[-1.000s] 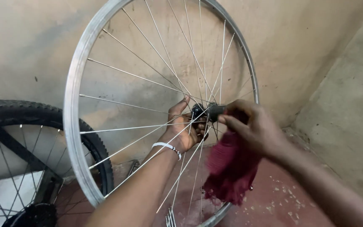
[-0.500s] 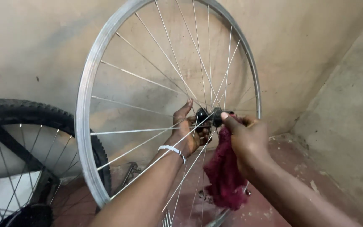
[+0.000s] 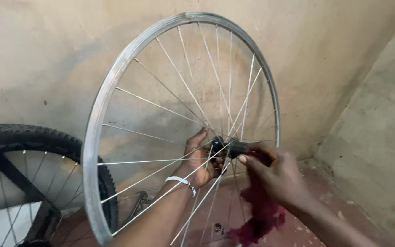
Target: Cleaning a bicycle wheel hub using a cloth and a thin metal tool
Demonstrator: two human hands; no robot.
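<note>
Bare silver wheel rim (image 3: 98, 137) stands upright near the middle of the scene, seen edge-on at an angle, its flat face turned toward the far wall (image 3: 46, 59) on one side and the person on the other; spokes (image 3: 161, 105) run in to the dark hub (image 3: 227, 146) at centre, whose axle's long axis lies roughly level, left to right. Tyred black wheel (image 3: 28, 137) leans at far left, just behind the rim. Dark red rag (image 3: 261, 212) hangs below the hub on the right. Left hand (image 3: 202, 160) reaches between the spokes, fingers curled round the hub's left end, white band (image 3: 182, 182) on the wrist. Right hand (image 3: 275, 176) holds the rag, fingers pressed together against the hub's right end. Small dark round part (image 3: 217, 226) lies on the reddish floor (image 3: 316, 183).
</note>
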